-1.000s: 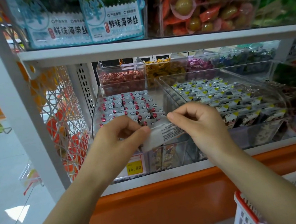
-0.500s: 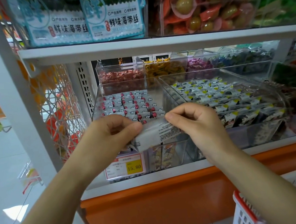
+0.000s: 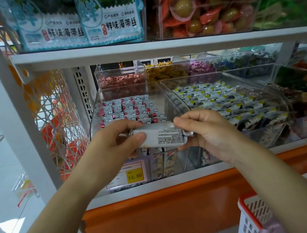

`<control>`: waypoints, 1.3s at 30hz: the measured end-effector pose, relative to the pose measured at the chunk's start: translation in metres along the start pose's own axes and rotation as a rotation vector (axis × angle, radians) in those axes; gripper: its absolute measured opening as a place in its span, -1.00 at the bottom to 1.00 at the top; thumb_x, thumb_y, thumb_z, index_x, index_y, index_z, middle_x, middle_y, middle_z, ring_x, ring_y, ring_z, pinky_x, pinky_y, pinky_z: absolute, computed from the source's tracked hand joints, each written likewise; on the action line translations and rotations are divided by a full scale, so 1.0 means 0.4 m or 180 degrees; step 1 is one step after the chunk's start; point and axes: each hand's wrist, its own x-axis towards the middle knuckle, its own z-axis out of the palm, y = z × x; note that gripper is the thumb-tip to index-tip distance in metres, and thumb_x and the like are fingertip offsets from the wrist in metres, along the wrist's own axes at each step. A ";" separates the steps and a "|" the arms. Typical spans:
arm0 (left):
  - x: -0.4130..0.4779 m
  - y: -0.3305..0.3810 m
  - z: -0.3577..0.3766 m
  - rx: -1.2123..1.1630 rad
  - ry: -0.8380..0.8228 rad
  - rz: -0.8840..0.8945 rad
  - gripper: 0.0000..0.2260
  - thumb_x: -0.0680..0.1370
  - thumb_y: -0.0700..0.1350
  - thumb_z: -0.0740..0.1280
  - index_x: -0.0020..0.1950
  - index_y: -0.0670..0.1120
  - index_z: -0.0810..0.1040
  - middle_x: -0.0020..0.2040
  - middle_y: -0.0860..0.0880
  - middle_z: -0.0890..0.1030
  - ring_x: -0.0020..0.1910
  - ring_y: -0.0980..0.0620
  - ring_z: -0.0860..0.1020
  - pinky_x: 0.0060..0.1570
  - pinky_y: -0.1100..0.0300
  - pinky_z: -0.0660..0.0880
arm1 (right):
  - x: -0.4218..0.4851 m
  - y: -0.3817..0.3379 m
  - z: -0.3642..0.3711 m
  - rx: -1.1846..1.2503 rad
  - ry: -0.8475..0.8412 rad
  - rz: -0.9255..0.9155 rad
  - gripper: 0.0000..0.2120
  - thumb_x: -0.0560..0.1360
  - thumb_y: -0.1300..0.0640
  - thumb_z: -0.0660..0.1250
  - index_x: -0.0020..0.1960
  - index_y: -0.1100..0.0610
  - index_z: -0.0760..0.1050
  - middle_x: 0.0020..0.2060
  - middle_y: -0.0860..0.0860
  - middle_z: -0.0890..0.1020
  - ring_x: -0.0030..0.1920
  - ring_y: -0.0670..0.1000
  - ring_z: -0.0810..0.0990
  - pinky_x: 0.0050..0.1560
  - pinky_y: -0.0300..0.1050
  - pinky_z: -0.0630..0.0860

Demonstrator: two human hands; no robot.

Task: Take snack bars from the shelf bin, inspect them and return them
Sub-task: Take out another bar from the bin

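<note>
Head view shows one bar (image 3: 163,136) held level between both hands, just in front of the front wall of the left bin (image 3: 95,114), above the shelf's (image 3: 177,186) front edge and the price tag (image 3: 135,174). Its back faces the camera, with fine print on a pale glossy wrapper. The left hand (image 3: 113,143) grips the left end, thumb across the face and fingers curled over the top and behind. The right hand (image 3: 207,134) pinches the right end, where the wrapper narrows to a crimped seal, between thumb and curled fingers. Rows of like bars with red dots lie in the bin behind, and a second bin (image 3: 274,88) of dark-and-yellow packs stands touching it on the right. The bar looks light and small enough for one hand. The film is probably smooth and a little slippery, so a light pinch on the seal alone may let it slide or swing. The filling cannot be seen and may be soft or crumbly, so hard squeezing across the middle seems unwise. A safer hold is probably thumb on one broad face and fingers on the other, near the middle. To turn it, the two ends serve well as now. To return it, one hand could carry it over the bin's front rim and lay it flat on the rows.
</note>
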 end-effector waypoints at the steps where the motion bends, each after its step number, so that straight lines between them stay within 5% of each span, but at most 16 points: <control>1: -0.001 -0.002 0.005 -0.0014 0.0058 -0.0012 -0.90 0.52 -0.06 0.30 -0.05 0.13 0.55 -0.19 0.03 0.64 -0.26 0.15 0.62 -0.25 0.28 0.58 | -0.002 0.005 0.004 0.0017 0.0072 -0.0031 -0.81 0.31 0.06 0.37 -0.25 0.20 0.62 -0.29 0.11 0.68 -0.29 0.05 0.66 -0.41 -0.19 0.58; 6: 0.009 -0.007 0.020 -0.0334 0.0560 -0.0285 -0.90 0.57 -0.07 0.24 -0.06 0.05 0.55 -0.13 0.00 0.64 -0.26 0.13 0.64 -0.15 0.16 0.62 | -0.010 0.024 0.045 -0.0492 0.0161 -0.0392 -0.49 0.30 -0.17 0.36 0.17 0.04 0.55 0.01 0.00 0.66 -0.07 -0.01 0.67 -0.04 -0.13 0.61; 10: 0.016 0.002 0.037 -0.0386 0.0647 -0.0320 -0.86 0.59 -0.06 0.22 -0.02 -0.03 0.56 -0.13 -0.07 0.63 -0.27 0.07 0.64 -0.24 0.15 0.62 | -0.003 0.025 0.068 -0.1299 0.0422 -0.0875 -0.55 0.46 0.02 0.35 0.34 -0.01 0.41 0.16 0.05 0.58 -0.15 -0.11 0.67 -0.07 -0.17 0.61; 13: 0.031 0.007 0.053 -0.0291 0.0793 -0.0337 -0.72 0.60 0.01 0.18 0.23 -0.08 0.49 -0.05 -0.05 0.60 -0.14 -0.01 0.61 -0.17 0.03 0.61 | 0.022 0.020 0.070 -0.1204 0.0744 -0.0936 -0.59 0.48 0.09 0.35 0.32 0.08 0.43 0.13 0.10 0.60 -0.14 -0.05 0.67 -0.08 -0.12 0.62; 17: 0.088 -0.011 0.044 0.1077 0.0971 -0.0101 -0.58 0.61 0.02 0.13 0.42 -0.15 0.32 0.35 -0.12 0.42 0.30 -0.09 0.39 0.31 -0.03 0.33 | 0.081 -0.004 0.066 -0.1004 0.1151 -0.0978 -0.61 0.48 0.13 0.38 0.28 0.15 0.45 0.18 0.13 0.56 -0.20 -0.03 0.68 -0.08 -0.09 0.63; 20: 0.148 -0.039 0.028 0.2170 0.0471 -0.0281 -0.60 0.62 0.00 0.09 0.31 -0.27 0.35 0.38 -0.25 0.32 0.36 -0.19 0.27 0.38 -0.06 0.18 | 0.145 -0.022 0.070 -0.1046 0.1294 -0.0984 -0.65 0.48 0.16 0.38 0.24 0.18 0.45 0.10 0.11 0.58 -0.23 -0.02 0.67 -0.13 -0.12 0.63; 24: 0.194 -0.073 0.028 0.2948 -0.0214 -0.0711 -0.44 0.61 0.17 -0.04 0.46 -0.18 0.19 0.50 -0.18 0.17 0.49 -0.15 0.07 0.44 -0.11 0.03 | 0.249 -0.030 0.100 -0.1462 0.0946 -0.0863 -0.85 0.49 0.18 0.35 0.01 0.19 0.44 0.01 0.18 0.59 -0.07 0.15 0.63 -0.03 0.07 0.60; 29: 0.188 -0.088 0.030 0.3181 -0.0236 -0.0651 -0.41 0.60 0.20 -0.10 0.45 -0.19 0.22 0.45 -0.19 0.24 0.45 -0.16 0.16 0.42 -0.10 0.09 | 0.335 -0.027 0.144 -0.2358 0.0487 -0.0796 -0.75 0.52 0.13 0.32 0.05 0.33 0.47 0.01 0.24 0.57 -0.03 0.20 0.59 0.01 0.21 0.52; 34: 0.160 -0.085 0.038 0.3126 -0.0165 -0.0615 -0.43 0.61 0.19 -0.11 0.46 -0.16 0.20 0.48 -0.16 0.19 0.48 -0.12 0.10 0.46 -0.05 -0.01 | 0.376 -0.001 0.161 -0.3014 0.0344 -0.1096 -0.84 0.51 0.14 0.33 -0.01 0.24 0.51 -0.08 0.11 0.59 -0.12 0.03 0.52 -0.26 -0.21 0.34; 39: 0.156 -0.081 0.040 0.3013 -0.0172 -0.0669 -0.40 0.60 0.20 -0.13 0.53 -0.14 0.06 0.55 -0.11 0.04 0.52 -0.07 -0.03 0.48 -0.01 -0.13 | 0.409 0.017 0.171 -0.3493 -0.0008 -0.1158 -0.76 0.46 0.14 0.39 0.07 0.25 0.52 0.00 0.09 0.47 -0.04 0.00 0.44 -0.05 -0.11 0.37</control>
